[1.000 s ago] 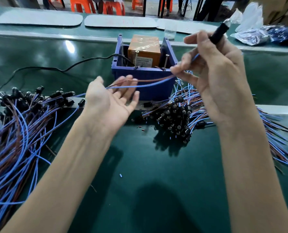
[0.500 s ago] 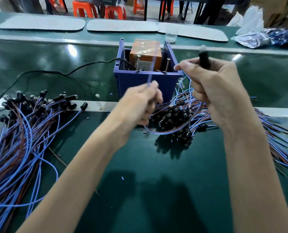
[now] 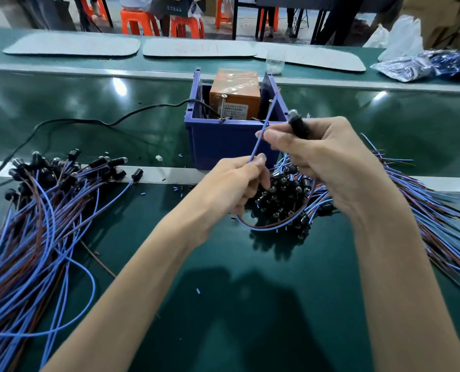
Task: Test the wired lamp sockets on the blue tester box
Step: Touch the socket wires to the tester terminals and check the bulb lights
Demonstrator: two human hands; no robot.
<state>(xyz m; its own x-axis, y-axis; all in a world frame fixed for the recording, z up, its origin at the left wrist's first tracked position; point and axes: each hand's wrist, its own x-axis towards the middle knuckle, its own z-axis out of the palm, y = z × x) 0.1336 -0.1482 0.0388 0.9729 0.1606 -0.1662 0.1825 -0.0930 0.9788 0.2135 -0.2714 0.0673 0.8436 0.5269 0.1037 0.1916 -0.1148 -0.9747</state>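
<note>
Your left hand [image 3: 234, 183] pinches blue lead [image 3: 259, 139], tip aimed at blue tester box [image 3: 223, 143]; right hand [image 3: 328, 167] grips lamp socket [image 3: 300, 126] for testing.

Nothing here can be read with certainty. The orange block [image 3: 234, 84] standing in my blue box [image 3: 223, 140] carries a white label [image 3: 235, 110] on its near face. It has several lines of small dark print, too fine to make out. The middle grey mat [image 3: 196, 49] across the bench bears faint red handwriting, which is illegible. A dark carton [image 3: 175, 6] at the top edge shows a row of pale marks, blurred beyond reading.
</note>
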